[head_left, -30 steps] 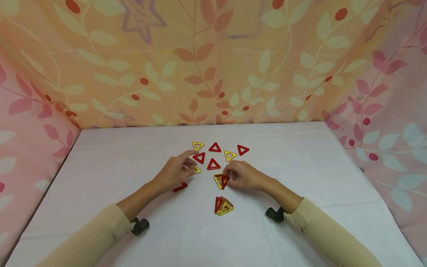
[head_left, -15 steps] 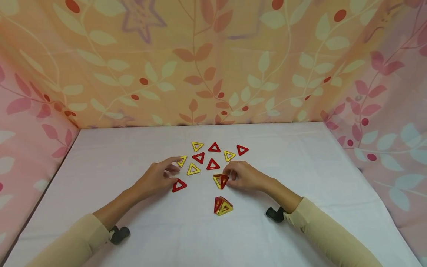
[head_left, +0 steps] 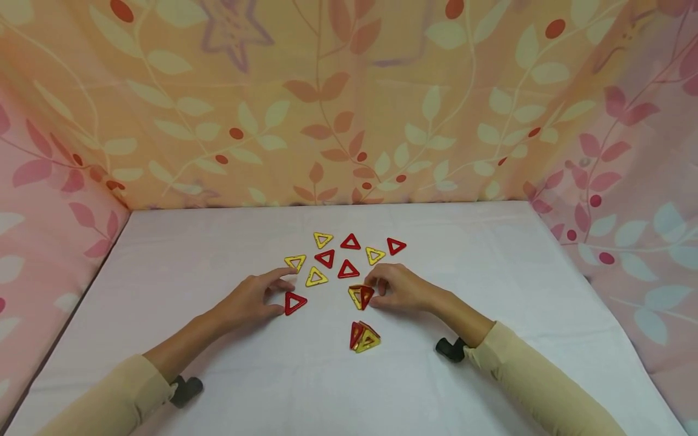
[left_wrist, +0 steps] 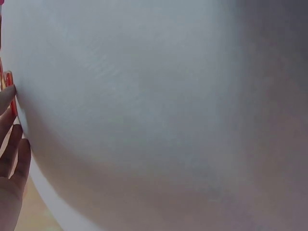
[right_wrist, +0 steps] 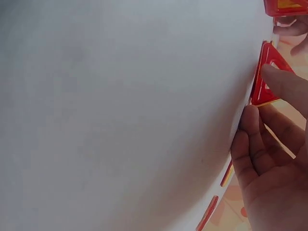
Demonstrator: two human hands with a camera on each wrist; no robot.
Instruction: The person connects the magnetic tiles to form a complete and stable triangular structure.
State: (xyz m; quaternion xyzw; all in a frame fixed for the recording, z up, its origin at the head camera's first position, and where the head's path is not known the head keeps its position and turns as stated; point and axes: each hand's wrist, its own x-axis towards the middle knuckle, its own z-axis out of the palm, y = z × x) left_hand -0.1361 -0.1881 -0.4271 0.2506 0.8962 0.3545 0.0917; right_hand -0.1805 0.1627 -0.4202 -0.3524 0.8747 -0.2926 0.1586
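Floral cloth is hanging behind a white table, over which the right hand and left hand are being held well apart. The right is pinching a red-and-yellow pyramid between thumb and fingers, and a second pyramid is sitting near it, toward the table's front. The left is spreading thumb from fingers, the thumb touching a red triangle, the index fingertip pointing at a yellow triangle's near corner, contact unclear, while seven more triangles are lying between and beyond the hands.
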